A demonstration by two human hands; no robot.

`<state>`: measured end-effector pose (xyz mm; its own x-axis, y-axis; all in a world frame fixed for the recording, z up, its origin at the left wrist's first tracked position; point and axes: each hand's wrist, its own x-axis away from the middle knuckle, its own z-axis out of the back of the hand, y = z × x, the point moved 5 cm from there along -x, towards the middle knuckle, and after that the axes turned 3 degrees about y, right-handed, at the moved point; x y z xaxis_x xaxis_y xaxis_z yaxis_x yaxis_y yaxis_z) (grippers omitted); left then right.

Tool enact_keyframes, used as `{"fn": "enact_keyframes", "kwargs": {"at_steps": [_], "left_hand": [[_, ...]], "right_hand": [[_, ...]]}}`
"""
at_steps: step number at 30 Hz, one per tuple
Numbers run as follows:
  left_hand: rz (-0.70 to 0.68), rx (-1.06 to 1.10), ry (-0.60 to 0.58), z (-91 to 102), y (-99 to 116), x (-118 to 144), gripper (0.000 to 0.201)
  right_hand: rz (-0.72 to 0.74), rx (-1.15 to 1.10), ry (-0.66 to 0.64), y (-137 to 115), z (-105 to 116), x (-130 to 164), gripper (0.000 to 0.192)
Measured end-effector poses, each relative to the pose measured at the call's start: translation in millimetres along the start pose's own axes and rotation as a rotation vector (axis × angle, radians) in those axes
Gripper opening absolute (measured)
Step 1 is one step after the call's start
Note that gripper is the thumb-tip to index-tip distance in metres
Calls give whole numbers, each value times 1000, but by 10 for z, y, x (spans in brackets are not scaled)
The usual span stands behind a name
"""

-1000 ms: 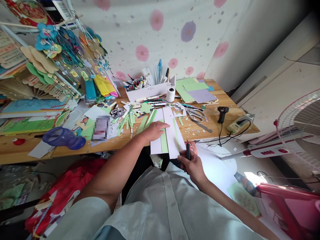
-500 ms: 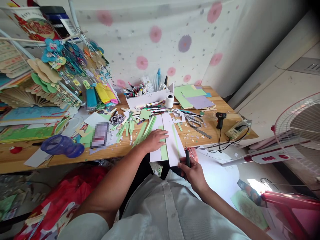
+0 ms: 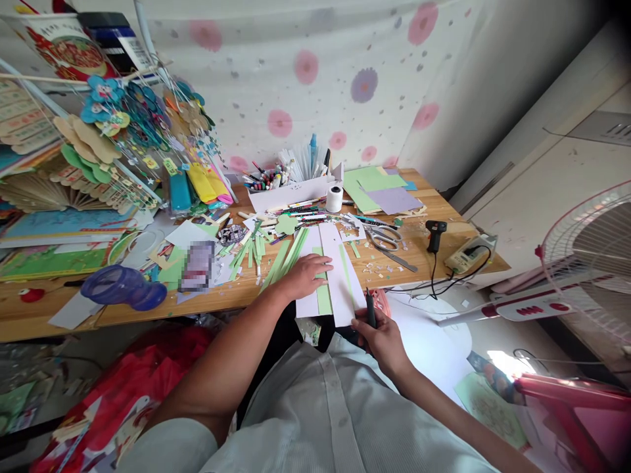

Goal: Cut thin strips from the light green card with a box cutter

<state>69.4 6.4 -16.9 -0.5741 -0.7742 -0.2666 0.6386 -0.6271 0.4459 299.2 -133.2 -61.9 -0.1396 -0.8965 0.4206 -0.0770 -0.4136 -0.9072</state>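
Observation:
My left hand [image 3: 310,276] lies fairly flat, fingers stretched to the right, on a pale strip of card [image 3: 342,289] and a light green paper strip [image 3: 323,301] beside it. Another white sheet [image 3: 304,309] shows beneath my wrist. In my right hand [image 3: 382,338] is a slim black pen-shaped tool [image 3: 370,307], pointing up; whether it is a pen or a craft knife I cannot tell. The thumb and finger of that hand also touch the card's lower right corner. Cut green strips [image 3: 290,253] lie left of the card.
Scissors [image 3: 386,240], a white thread spool [image 3: 334,199] and a box of pens [image 3: 290,190] stand behind. A glue gun [image 3: 434,236] sits at the right, a blue vase-shaped cup [image 3: 123,288] at the left. A fan [image 3: 591,243] rises beyond the table's right end.

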Motion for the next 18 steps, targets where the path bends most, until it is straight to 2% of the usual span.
{"fn": "enact_keyframes", "kwargs": {"at_steps": [7,13,18], "left_hand": [[16,-17,-22,-14,13,-7,37],[36,-59,-15,-4,106,-29,33],[37,-146,-6,-5,270,-23,56]], "right_hand": [[-9,4,-13,-19,3,17,53],[-12,7,-3,-32,-20,20,50],[-31,19,6,-61,-40,14,49]]}}
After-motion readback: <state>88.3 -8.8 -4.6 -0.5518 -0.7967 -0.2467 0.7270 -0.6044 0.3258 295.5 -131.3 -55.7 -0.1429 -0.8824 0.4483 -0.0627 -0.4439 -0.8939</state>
